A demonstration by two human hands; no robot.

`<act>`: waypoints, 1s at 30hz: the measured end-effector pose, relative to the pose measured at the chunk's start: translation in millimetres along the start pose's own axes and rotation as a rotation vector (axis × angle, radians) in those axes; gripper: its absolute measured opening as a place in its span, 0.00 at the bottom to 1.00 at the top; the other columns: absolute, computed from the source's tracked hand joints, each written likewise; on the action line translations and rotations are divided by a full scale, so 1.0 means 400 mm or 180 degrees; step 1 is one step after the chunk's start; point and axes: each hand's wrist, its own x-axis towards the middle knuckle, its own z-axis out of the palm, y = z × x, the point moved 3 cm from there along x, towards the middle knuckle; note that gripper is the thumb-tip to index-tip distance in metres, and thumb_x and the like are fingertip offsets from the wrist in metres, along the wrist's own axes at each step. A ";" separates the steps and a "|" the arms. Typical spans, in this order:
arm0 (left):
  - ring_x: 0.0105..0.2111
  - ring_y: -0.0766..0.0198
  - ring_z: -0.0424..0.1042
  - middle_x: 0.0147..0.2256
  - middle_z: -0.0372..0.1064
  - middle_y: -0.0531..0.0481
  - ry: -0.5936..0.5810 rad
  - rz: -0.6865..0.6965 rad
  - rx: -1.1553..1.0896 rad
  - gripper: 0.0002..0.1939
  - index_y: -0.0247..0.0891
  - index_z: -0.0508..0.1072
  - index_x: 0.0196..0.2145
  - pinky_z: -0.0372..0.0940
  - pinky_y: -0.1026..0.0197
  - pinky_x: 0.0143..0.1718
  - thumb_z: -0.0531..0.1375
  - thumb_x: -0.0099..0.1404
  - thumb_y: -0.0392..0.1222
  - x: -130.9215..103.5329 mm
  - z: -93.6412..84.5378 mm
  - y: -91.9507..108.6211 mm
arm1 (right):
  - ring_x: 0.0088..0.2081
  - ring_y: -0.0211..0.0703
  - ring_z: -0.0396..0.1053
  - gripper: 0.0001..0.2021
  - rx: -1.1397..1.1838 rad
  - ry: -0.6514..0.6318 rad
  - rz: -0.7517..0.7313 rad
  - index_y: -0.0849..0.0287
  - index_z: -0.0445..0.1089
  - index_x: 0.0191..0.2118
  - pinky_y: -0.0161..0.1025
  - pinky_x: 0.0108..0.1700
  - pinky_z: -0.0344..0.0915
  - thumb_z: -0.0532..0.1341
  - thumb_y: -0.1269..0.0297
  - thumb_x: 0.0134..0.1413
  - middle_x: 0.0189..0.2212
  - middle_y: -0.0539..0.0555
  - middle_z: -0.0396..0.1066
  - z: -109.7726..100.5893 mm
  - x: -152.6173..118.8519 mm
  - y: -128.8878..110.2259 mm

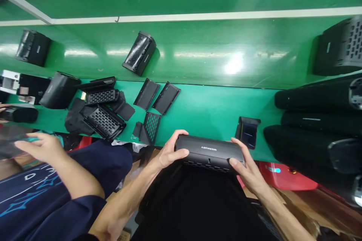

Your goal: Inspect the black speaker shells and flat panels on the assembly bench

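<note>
Both my hands hold a black speaker (207, 150) with a white MERKURY label, level at the front edge of the green bench. My left hand (173, 150) grips its left end, thumb on top. Around the right end closes my right hand (244, 162), its fingers partly hidden behind the casing. A slotted side of the speaker faces my body. Just beyond my right hand lies a small black stand-like piece (247, 132) with a dark glossy panel. Left of my left hand is a slotted black grille (152, 126), and past it two flat black panels (146, 94).
A co-worker's hand (42, 145) is at the left. Several grilles and dark cloth pieces (104, 120) are piled on the bench. Large black cylindrical speakers (308, 118) crowd the right side. Another speaker (140, 52) lies on the darker green strip behind, before a white rail (198, 17).
</note>
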 end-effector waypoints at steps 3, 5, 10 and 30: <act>0.49 0.50 0.67 0.53 0.65 0.46 -0.0147 0.0024 -0.0056 0.41 0.45 0.60 0.64 0.62 0.53 0.50 0.66 0.59 0.60 -0.004 -0.006 -0.004 | 0.69 0.62 0.60 0.40 -0.0037 -0.0309 -0.0054 0.38 0.55 0.72 0.57 0.67 0.60 0.67 0.39 0.59 0.73 0.55 0.55 -0.007 -0.001 -0.009; 0.51 0.49 0.67 0.58 0.63 0.44 -0.0328 0.0056 0.0002 0.45 0.46 0.56 0.67 0.62 0.53 0.52 0.68 0.59 0.60 -0.013 -0.010 -0.001 | 0.70 0.62 0.59 0.42 -0.0004 -0.0493 -0.0107 0.38 0.53 0.73 0.56 0.67 0.60 0.68 0.40 0.58 0.74 0.56 0.54 -0.014 -0.006 -0.024; 0.54 0.46 0.66 0.61 0.61 0.43 -0.0223 0.0312 0.0396 0.41 0.46 0.60 0.64 0.62 0.51 0.53 0.68 0.59 0.61 -0.023 -0.016 0.003 | 0.67 0.62 0.61 0.40 -0.0182 -0.0334 -0.0261 0.41 0.58 0.70 0.55 0.66 0.61 0.72 0.46 0.55 0.71 0.56 0.58 -0.014 -0.018 -0.051; 0.58 0.42 0.65 0.61 0.61 0.40 -0.0015 0.0673 0.0437 0.43 0.42 0.61 0.64 0.60 0.44 0.62 0.69 0.58 0.62 0.005 0.017 0.007 | 0.62 0.63 0.66 0.44 0.0221 0.0045 -0.0033 0.40 0.61 0.68 0.53 0.63 0.64 0.75 0.42 0.48 0.66 0.57 0.63 -0.007 0.005 -0.011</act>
